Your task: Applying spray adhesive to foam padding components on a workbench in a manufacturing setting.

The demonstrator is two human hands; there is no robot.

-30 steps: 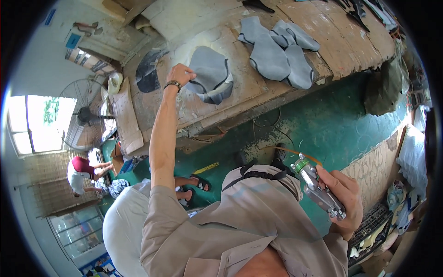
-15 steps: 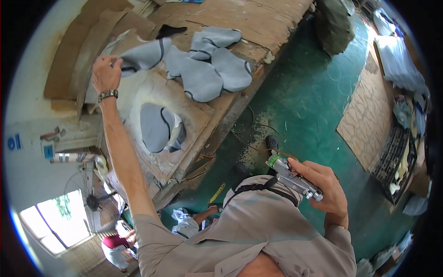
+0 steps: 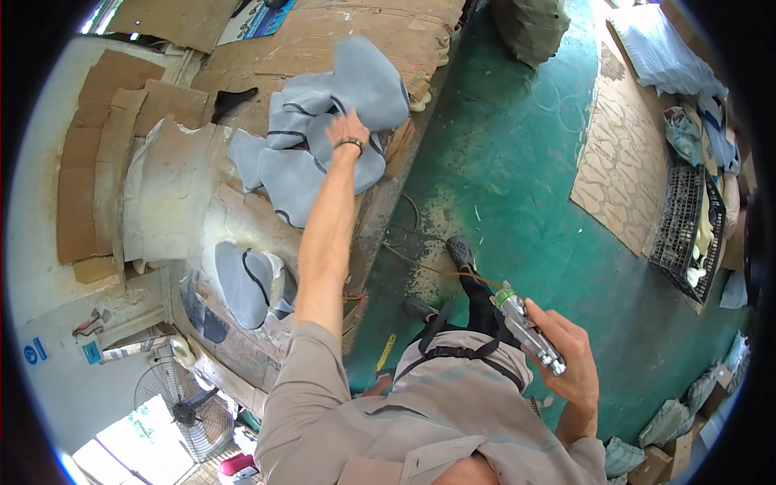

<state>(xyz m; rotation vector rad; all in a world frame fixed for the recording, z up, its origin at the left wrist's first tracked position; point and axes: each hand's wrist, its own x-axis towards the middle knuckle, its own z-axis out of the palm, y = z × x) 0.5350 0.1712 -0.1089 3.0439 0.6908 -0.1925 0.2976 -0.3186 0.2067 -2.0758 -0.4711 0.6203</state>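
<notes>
My left hand [image 3: 349, 131], blurred by motion, reaches over a heap of grey fabric pieces with black edging on the bench. It lies against the lower edge of the uppermost grey piece [image 3: 370, 85]; whether the fingers grip it cannot be made out. Beneath and beside it spread other grey pieces [image 3: 293, 184]. In my right hand [image 3: 572, 356], held low at my right side, is a silver spray gun [image 3: 525, 331] with a green ring, my fingers wrapped round it. Closer to me on the bench, another grey piece [image 3: 241, 283] sits over a pale form, apart from both hands.
Cardboard covers the wooden bench [image 3: 323, 24], and a small black piece [image 3: 234, 103] lies on it. A thin hose [image 3: 436, 271] trails over the green floor. A black crate [image 3: 677, 218] and a patterned sheet [image 3: 618, 153] are on the right. A fan [image 3: 184, 412] stands at lower left.
My left hand has swung right, from the bench's left side to the heap; the grey piece it held is now there on top. The spray gun is slightly lower. The view has shifted.
</notes>
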